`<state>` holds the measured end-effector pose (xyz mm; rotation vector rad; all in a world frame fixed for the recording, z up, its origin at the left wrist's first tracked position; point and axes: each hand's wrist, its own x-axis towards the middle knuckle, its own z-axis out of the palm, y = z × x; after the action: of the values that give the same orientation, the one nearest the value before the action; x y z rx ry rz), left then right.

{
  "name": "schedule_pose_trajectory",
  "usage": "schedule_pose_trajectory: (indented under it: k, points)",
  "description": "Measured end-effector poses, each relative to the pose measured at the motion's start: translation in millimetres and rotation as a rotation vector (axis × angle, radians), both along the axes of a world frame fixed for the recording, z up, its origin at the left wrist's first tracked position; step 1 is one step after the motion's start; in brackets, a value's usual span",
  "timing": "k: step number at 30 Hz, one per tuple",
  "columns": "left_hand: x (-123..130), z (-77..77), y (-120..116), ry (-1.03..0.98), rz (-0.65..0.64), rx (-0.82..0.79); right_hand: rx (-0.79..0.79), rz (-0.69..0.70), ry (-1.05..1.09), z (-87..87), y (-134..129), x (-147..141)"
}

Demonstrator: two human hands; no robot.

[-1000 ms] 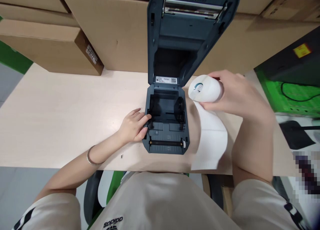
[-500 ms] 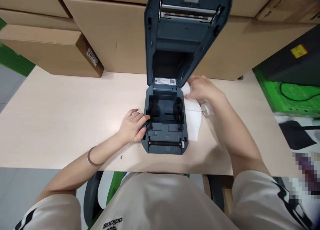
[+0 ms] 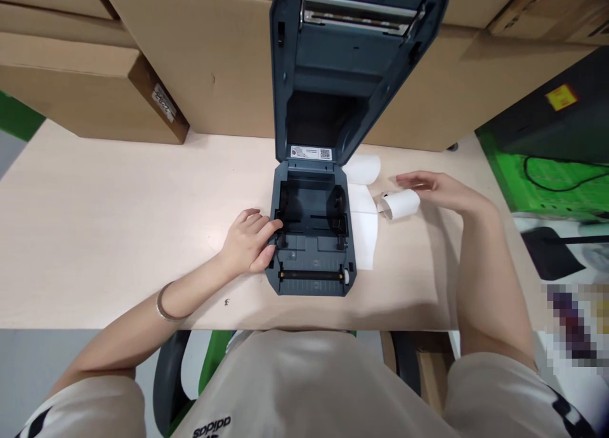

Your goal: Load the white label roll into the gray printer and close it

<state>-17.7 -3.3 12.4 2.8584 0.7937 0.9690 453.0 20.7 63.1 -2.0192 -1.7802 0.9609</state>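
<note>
A dark blue-grey label printer (image 3: 311, 251) lies on the table with its lid (image 3: 340, 70) raised and its paper bay bare. On its left rim, my left hand (image 3: 250, 242) grips the edge, the index finger hooked over and the thumb against the side. My right hand (image 3: 440, 189) is off to the right with fingers stretched out, holding nothing. Close to those fingers lies a small curled piece of white paper (image 3: 402, 204). Between it and the printer are a white paper roll (image 3: 364, 169) and a flat paper strip (image 3: 365, 235), both partly hidden by the printer.
Cardboard boxes (image 3: 214, 70) line the back of the table (image 3: 118, 235), with a flat carton (image 3: 90, 101) at the left. A dark box with a yellow label (image 3: 561, 97) and a black cable (image 3: 561, 185) are on the right.
My right hand has let go of the paper roll and moved right, past the curled paper, which now sits slightly farther right. My left hand stays on the printer's rim.
</note>
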Motion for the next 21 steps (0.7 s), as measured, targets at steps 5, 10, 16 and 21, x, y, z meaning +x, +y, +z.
schedule_pose_trajectory:
  k: [5, 10, 16, 21]
  points:
    - [0, -1.2, 0, -0.007, -0.005, -0.017, -0.03, 0.019, 0.049, -16.5, -15, -18]
    - [0, -2.5, 0, -0.024, -0.025, -0.066, 0.111, -0.037, 0.019, 7.4, -22, -28]
    - [1, -1.3, 1, -0.006, -0.009, -0.004, 0.435, 0.233, 0.137, 74.0, -23, -107]
    - [1, -4.0, 1, -0.001, 0.006, -0.03, 0.383, 0.618, 0.06, 54.7, 3, -186]
